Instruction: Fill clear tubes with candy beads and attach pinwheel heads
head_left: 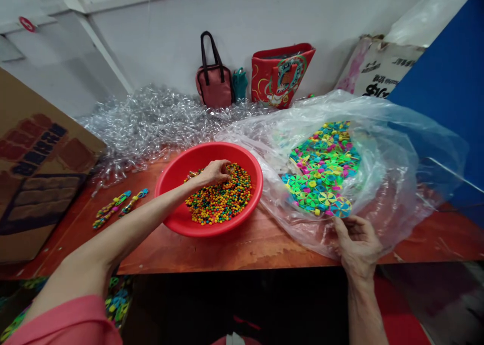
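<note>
Inside a red plastic basin (pixel 212 229), my left hand (pixel 215 173) rests on many small round multicoloured balls (pixel 219 204), its fingers curled down and partly hidden. A small shiny piece (pixel 192 174) lies by its wrist. My right hand (pixel 359 242) is at the near edge of a clear plastic bag (pixel 393 184). Its thumb and forefinger pinch at the rim of a blue spoked plastic wheel (pixel 342 207). More green, yellow, blue and pink plastic wheels (pixel 325 168) are heaped in the bag.
Filled tubes with wheel tops (pixel 113 209) lie left of the basin. Behind them spreads a pile of clear tubes (pixel 151 118). A cardboard box (pixel 41 168) stands at the left. A dark pink handbag (pixel 215 85) and a red bag (pixel 280 75) lean on the wall.
</note>
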{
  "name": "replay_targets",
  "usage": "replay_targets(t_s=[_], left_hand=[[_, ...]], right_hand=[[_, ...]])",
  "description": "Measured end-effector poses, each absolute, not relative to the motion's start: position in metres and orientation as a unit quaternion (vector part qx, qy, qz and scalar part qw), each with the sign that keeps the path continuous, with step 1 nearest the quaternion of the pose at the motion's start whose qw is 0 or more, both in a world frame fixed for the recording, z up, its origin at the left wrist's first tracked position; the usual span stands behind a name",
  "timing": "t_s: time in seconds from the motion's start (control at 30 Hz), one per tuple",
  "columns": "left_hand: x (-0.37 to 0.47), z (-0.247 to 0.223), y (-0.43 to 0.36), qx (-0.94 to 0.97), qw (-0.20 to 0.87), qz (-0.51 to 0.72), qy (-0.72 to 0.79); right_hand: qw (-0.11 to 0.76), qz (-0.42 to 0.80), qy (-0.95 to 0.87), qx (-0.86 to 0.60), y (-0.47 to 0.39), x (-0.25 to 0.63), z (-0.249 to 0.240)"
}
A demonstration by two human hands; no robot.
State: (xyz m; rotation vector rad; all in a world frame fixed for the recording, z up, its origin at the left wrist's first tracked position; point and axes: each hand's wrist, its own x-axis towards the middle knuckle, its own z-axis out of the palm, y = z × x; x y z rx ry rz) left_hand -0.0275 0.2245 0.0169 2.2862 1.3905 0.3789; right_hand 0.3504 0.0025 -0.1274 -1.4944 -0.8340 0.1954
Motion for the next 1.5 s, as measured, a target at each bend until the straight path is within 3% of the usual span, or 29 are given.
replay_targets(t_s=[0.37, 0.57, 0.7, 0.93, 1.1, 1.17, 1.4, 1.5], left_hand=[[-0.011, 0.008, 0.197, 0.874, 0.124, 0.046, 0.468], [0.018, 0.002, 0.194, 0.881, 0.198, 0.091, 0.42], [0.002, 0.014, 0.197, 0.852, 0.278, 0.14, 0.42], [-0.046, 0.031, 0.178, 0.712, 0.516, 0.25, 0.406], [-0.052, 0.022, 0.171, 0.821, 0.314, 0.144, 0.453], [-0.042, 0.014, 0.17, 0.838, 0.279, 0.129, 0.451], [-0.011, 0.005, 0.175, 0.829, 0.344, 0.127, 0.423], [-0.024, 0.021, 0.17, 0.773, 0.463, 0.174, 0.398]], right_hand=[[0.656, 0.119, -0.369, -0.647, 0.003, 0.353, -0.132], [0.674, 0.138, -0.355, -0.633, 0.005, 0.347, -0.122], [0.713, 0.224, -0.313, -0.587, 0.007, 0.348, -0.121], [0.738, 0.337, -0.249, -0.529, 0.009, 0.344, -0.121], [0.761, 0.379, -0.239, -0.47, 0.01, 0.319, -0.106], [0.766, 0.385, -0.235, -0.458, 0.012, 0.309, -0.101], [0.748, 0.441, -0.243, -0.433, 0.021, 0.275, -0.086], [0.721, 0.495, -0.244, -0.418, 0.027, 0.256, -0.073]])
